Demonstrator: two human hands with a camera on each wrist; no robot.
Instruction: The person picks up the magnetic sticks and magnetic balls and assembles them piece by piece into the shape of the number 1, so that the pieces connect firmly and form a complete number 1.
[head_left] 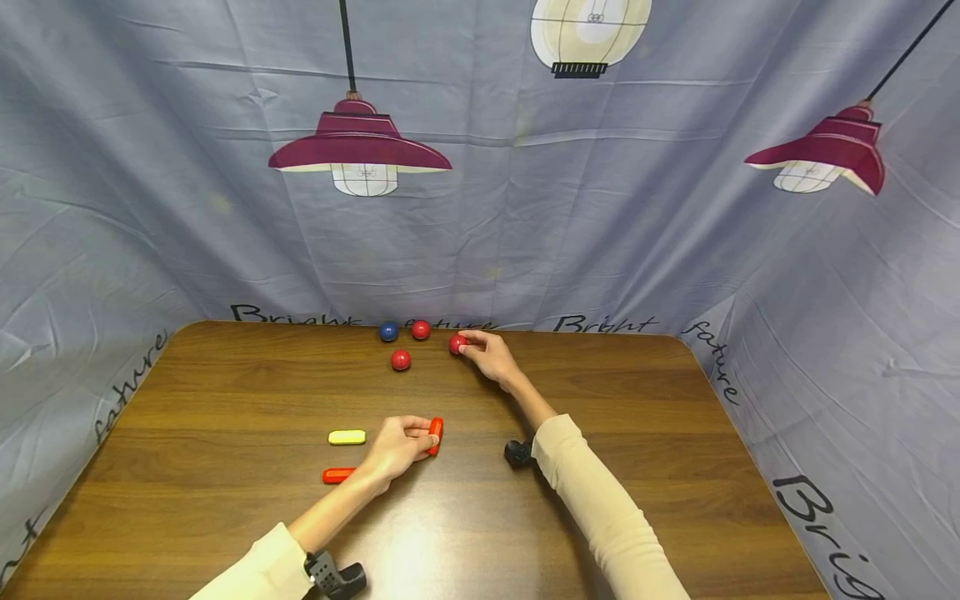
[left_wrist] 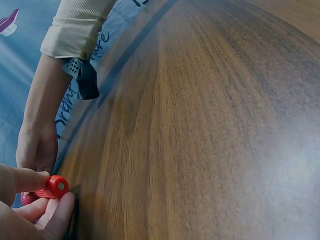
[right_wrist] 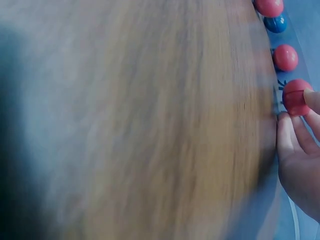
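Note:
My left hand pinches a short red rod between thumb and fingers over the middle of the table. In the left wrist view, the near end of this rod carries a round silvery disc. Farther back, my right hand holds a glossy red ball with thumb and fingertips, close to the table's back edge. The right wrist view shows the thumb against the side of that ball. To its left lie a second red ball, a blue ball and a third red ball.
A yellow rod and another red rod, partly behind the left wrist, lie on the wooden table. A grey-blue printed curtain hangs behind the back edge. Dark cameras sit on both wrists.

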